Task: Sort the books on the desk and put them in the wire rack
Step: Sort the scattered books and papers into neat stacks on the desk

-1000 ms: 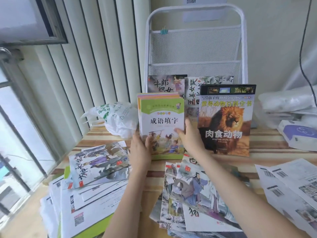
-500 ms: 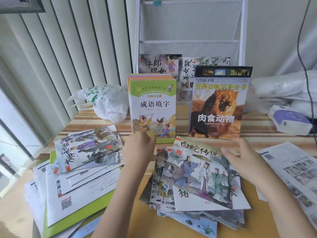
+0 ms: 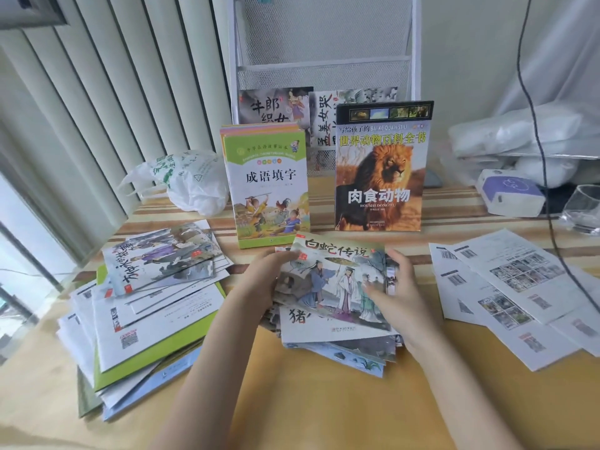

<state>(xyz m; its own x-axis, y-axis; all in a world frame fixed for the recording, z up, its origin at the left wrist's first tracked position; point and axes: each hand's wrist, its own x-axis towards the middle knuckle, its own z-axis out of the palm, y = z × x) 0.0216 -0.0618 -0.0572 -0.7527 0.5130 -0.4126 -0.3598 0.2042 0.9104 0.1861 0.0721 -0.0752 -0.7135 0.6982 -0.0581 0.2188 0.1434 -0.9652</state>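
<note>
A white wire rack (image 3: 324, 63) stands at the back of the desk with two thin picture books (image 3: 276, 105) in its lowest pocket. In front of it a green book set (image 3: 266, 177) and a lion book (image 3: 381, 167) stand upright. Below them lies a pile of thin picture books; the top one (image 3: 337, 280) shows figures in robes. My left hand (image 3: 263, 280) grips that book's left edge. My right hand (image 3: 394, 287) holds its right edge, thumb on the cover.
A second pile of booklets and papers (image 3: 146, 303) lies at the left. Loose printed sheets (image 3: 506, 287) spread at the right. A white plastic bag (image 3: 181, 180), a purple-white box (image 3: 509, 193) and a glass (image 3: 584, 206) sit further back.
Both hands left the upright green book set and came down to the centre pile. They now hold the top picture book by its two side edges.
</note>
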